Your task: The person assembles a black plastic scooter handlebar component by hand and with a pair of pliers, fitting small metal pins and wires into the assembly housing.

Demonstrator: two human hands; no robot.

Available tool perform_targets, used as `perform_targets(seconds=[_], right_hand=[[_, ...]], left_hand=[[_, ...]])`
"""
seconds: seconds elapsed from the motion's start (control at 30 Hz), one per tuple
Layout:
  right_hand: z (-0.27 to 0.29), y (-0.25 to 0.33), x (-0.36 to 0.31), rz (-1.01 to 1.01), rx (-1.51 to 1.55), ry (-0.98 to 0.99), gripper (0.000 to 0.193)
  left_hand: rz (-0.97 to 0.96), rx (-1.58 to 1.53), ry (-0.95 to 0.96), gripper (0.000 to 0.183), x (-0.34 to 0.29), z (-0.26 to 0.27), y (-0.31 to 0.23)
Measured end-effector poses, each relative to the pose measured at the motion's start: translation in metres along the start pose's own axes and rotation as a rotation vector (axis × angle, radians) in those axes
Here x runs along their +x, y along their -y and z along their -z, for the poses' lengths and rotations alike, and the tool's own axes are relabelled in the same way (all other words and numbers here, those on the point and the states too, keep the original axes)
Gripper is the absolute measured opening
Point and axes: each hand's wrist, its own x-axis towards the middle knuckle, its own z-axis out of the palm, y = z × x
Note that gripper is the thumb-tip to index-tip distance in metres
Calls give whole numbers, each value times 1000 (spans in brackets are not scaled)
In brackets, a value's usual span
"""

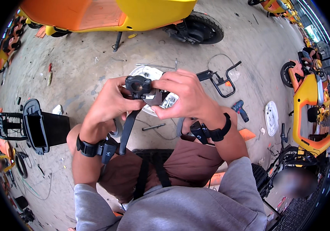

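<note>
A black brake lever assembly (128, 131) is held up in front of me, its round handlebar clamp (138, 84) at the top and its lever blade pointing down toward my lap. My left hand (113, 98) is closed on its left side, thumb below the clamp. From the right, my right hand (182, 92) pinches the dark body beside the clamp between fingers and thumb. Fingers partly hide that body and whatever small part may be there. Below the hands lies a white round tray (136, 72) with small metal hardware in it.
A yellow and orange scooter (153, 15) stands ahead. On the floor to the right lie a black tubular frame (226, 90), a cordless drill (240, 111) and a white oval panel (272, 118). A black bin-like box (47, 129) sits left. Another person (308, 56) is far right.
</note>
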Motion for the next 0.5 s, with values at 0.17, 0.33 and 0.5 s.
perform_targets(seconds=[0.17, 0.33, 0.5], right_hand=[[0, 3, -1, -160, 143, 67, 51], [4, 8, 6, -381, 309, 76, 51], [-7, -5, 4, -767, 1037, -284, 48]], left_hand=[[-104, -71, -67, 33, 4, 3, 11], [-113, -77, -163, 33, 0, 8, 10], [-126, -75, -245, 33, 0, 7, 3]])
